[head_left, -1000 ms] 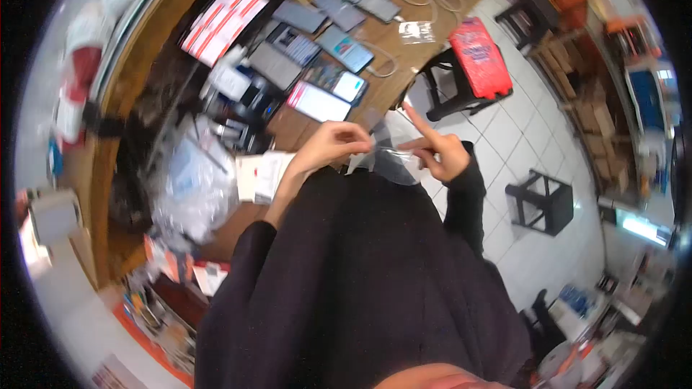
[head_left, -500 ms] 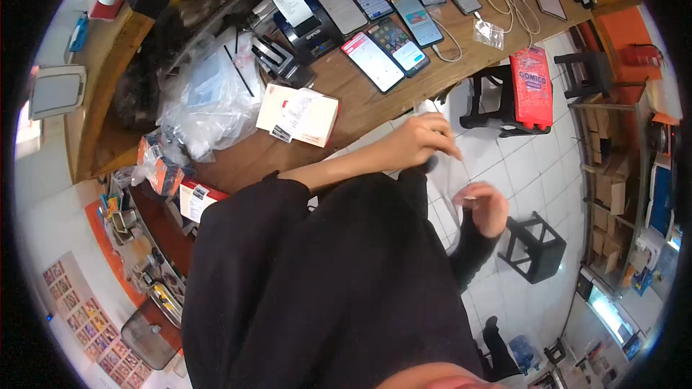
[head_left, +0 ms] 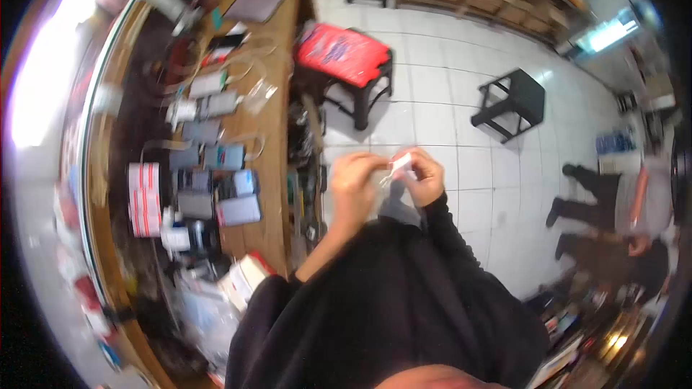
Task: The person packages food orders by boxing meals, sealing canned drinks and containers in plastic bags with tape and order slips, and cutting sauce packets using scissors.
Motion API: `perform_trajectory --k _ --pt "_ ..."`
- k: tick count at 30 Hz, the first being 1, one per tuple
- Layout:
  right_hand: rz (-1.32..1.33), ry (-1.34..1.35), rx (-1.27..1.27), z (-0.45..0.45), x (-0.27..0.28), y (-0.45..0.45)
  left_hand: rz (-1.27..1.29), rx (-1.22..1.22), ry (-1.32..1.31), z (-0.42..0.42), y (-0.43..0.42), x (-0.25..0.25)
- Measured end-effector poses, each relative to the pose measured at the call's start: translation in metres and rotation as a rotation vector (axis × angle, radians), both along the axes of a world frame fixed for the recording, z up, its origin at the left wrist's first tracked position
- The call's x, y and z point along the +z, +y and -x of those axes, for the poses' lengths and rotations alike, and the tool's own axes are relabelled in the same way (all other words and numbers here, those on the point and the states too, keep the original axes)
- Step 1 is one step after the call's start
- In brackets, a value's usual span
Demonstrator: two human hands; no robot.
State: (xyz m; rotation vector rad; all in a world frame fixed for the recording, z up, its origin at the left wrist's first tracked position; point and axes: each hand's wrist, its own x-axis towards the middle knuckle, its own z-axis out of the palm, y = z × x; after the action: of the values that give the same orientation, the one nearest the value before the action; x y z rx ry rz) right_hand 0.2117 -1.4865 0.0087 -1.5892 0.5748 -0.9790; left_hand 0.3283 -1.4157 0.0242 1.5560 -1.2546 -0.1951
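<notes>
Pinching a white piece point(head_left: 401, 164), the curled right hand point(head_left: 427, 179) is hovering beside the half-closed left hand point(head_left: 352, 181), which is seemingly holding film point(head_left: 398, 205), handling unfinished.

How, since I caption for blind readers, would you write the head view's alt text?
A person's right hand holds a small white piece, left hand close beside it; phones lie on a wooden table to the left.

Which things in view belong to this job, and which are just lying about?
Likely in use:
left hand
right hand
clear plastic, blurred
small white piece, blurred

Likely just lying about:
phones on counter
red package on black stool
</notes>
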Motion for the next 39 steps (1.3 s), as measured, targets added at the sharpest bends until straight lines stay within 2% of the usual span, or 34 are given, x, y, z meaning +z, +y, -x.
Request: perform_trajectory --k 1,3,5,6,8,10,11,12,13,15,16,17,19,20,23,25,26,29,32,36,38,39 --pt "-0.081 -0.086 0.095 0.009 0.004 -0.004 -0.054 -0.005 0.107 -0.003 -0.004 0.004" --pt "-0.228 -0.264 0.315 0.027 0.012 -0.014 -0.047 -0.45 0.785 -0.016 -0.014 0.007" --pt "-0.182 0.032 0.425 0.044 0.029 -0.021 0.003 -0.722 0.991 -0.023 -0.022 0.003" --pt "-0.169 0.178 0.496 0.051 0.035 -0.026 0.272 -0.85 1.301 -0.035 -0.028 0.001" --pt "-0.212 0.189 0.506 0.077 0.036 -0.042 0.436 -0.599 1.278 -0.072 -0.035 0.016" --pt "-0.29 0.121 0.445 0.104 0.033 -0.062 0.386 -0.229 0.723 -0.061 -0.068 0.058" --pt "-0.16 0.076 0.288 0.109 0.036 -0.071 0.446 -0.185 0.523 -0.028 -0.088 0.068" --pt "-0.031 0.032 0.126 0.11 0.041 -0.079 0.263 -0.244 0.349 -0.006 -0.102 0.072" --pt "0.108 -0.01 -0.046 0.113 0.046 -0.092 0.112 -0.417 0.401 0.017 -0.118 0.074" --pt "0.128 -0.031 -0.118 0.127 0.05 -0.118 0.007 -0.577 0.056 0.057 -0.151 0.06" --pt "0.148 -0.037 -0.158 0.14 0.052 -0.134 0.053 -0.67 0.002 0.08 -0.169 0.057" --pt "0.071 -0.014 -0.068 0.157 0.041 -0.147 0.127 -0.745 -0.089 0.099 -0.186 0.054" --pt "-0.169 -0.148 0.128 0.19 0.036 -0.168 0.1 -0.738 -0.11 0.133 -0.213 0.05" --pt "-0.164 -0.198 0.123 0.204 0.036 -0.179 0.082 -0.704 -0.228 0.144 -0.226 0.052" --pt "-0.15 -0.294 0.083 0.236 0.04 -0.212 0.067 -0.793 -0.28 0.173 -0.268 0.049" --pt "-0.162 -0.292 0.007 0.252 0.034 -0.234 -0.054 -0.858 -0.034 0.187 -0.294 0.037" --pt "-0.366 -0.422 0.045 0.261 0.023 -0.245 -0.1 -0.894 0.078 0.19 -0.31 0.032" --pt "-0.459 -0.285 0.046 0.28 0.037 -0.283 -0.273 -1.112 0.351 0.198 -0.361 0.027" --pt "-0.325 -0.124 0.034 0.281 0.04 -0.341 -0.451 -1.26 0.487 0.205 -0.412 0.023" --pt "-0.184 0.027 -0.033 0.29 0.043 -0.437 -0.225 -1.265 0.398 0.212 -0.507 0.019" --pt "-0.149 0.066 -0.043 0.288 0.046 -0.49 -0.35 -1.225 0.595 0.214 -0.553 0.014" --pt "-0.211 -0.022 -0.019 0.286 0.048 -0.517 -0.408 -1.202 0.69 0.216 -0.578 0.017"
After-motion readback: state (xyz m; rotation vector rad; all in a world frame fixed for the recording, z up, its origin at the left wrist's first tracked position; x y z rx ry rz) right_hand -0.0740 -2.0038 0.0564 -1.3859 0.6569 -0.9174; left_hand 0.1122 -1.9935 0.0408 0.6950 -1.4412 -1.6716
